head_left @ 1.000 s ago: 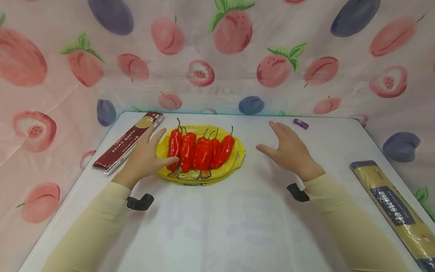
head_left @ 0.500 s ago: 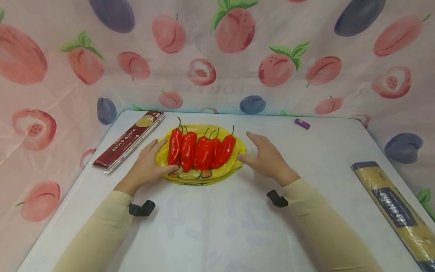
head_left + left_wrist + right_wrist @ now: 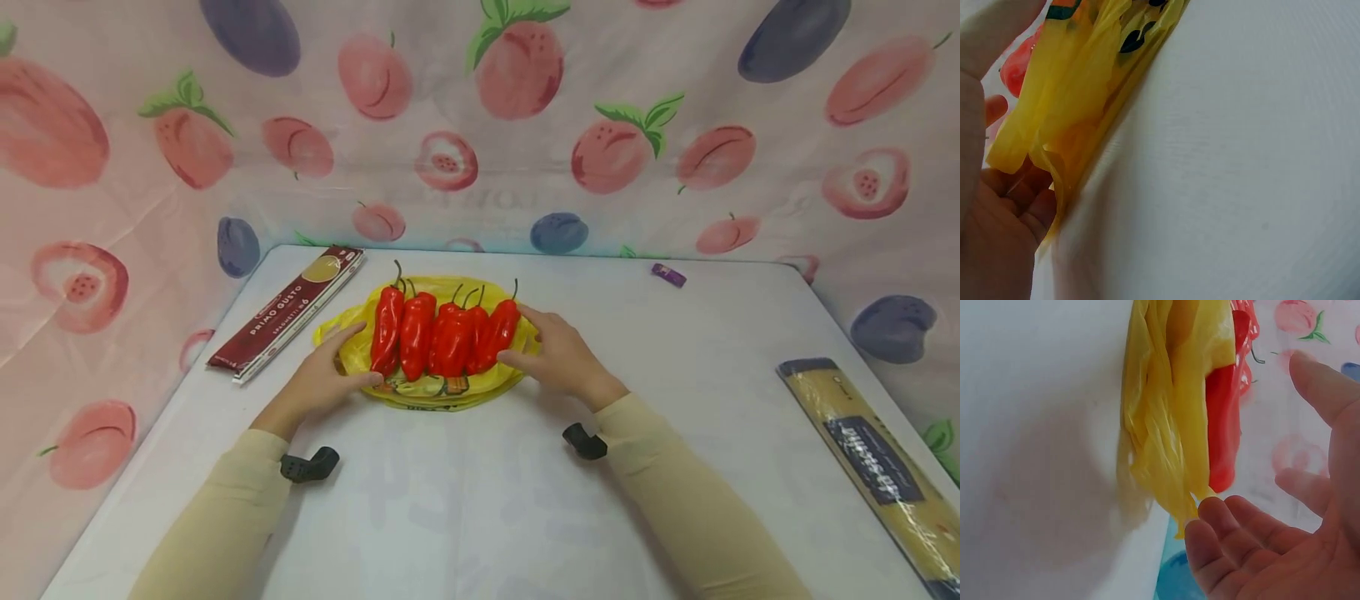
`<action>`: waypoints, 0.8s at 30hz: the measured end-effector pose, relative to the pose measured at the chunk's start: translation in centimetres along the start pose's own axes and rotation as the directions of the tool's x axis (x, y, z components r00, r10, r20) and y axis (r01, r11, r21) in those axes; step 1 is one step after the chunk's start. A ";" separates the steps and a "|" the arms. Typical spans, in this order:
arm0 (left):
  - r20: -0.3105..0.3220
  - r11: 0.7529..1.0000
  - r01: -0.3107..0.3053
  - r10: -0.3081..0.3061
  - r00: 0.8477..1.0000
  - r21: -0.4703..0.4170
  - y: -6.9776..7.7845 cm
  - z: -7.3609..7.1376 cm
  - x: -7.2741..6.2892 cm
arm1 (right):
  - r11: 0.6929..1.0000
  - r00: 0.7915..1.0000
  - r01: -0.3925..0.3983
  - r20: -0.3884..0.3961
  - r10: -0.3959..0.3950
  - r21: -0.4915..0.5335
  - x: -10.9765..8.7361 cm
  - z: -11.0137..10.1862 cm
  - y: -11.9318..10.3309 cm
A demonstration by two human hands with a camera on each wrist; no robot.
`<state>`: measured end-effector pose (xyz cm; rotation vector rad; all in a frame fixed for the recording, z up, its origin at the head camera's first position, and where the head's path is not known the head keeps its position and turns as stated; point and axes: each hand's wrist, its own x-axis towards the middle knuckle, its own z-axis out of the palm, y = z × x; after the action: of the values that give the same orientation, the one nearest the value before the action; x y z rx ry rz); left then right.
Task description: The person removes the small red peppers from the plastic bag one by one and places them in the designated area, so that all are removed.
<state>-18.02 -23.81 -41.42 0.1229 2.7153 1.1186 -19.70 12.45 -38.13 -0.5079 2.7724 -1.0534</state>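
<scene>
Lying side by side with stems pointing away from the person, glossy red peppers [image 3: 452, 343] rest on a crumpled yellow plastic bag [image 3: 487, 387], left of centre on the white tabletop [image 3: 697, 375]. They sit between the two hands. The left hand [image 3: 318, 379] is at the bag's left edge, thumb well apart from the fingers [image 3: 1036, 212], which bend behind a flap of yellow plastic; its thumb tip lies just beside the lower end of the leftmost pepper. At the opposite edge, the right hand [image 3: 558, 354] has its thumb spread from loosely bent fingers [image 3: 1219, 522]; their tips reach the bag's rim near the rightmost pepper, though whether they press on it I cannot tell.

Beyond the left hand, a maroon Primo Gusto spaghetti packet [image 3: 281, 321] lies slanted. A small purple packet [image 3: 669, 275] is near the back edge, well apart from the right hand, and a dark-labelled pasta packet [image 3: 873, 458] lies far right. Behind hangs a peach-and-plum-patterned sheet [image 3: 517, 158].
</scene>
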 end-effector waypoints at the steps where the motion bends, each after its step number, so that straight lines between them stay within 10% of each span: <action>1: 0.004 1.000 0.000 0.001 1.000 -0.010 -0.2 0.1 0.0 | 1.000 1.000 -0.008 0.005 0.008 0.006 0.1 0.2 0.0; 24: 0.019 0.997 0.029 -0.027 0.999 -0.078 -1.2 0.6 0.1 | 0.978 0.979 -0.202 0.049 0.199 0.057 2.7 2.2 -0.5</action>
<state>-17.98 -24.25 -42.74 0.0824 2.6450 1.2086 -21.57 9.76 -39.47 -0.2332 2.6756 -1.0636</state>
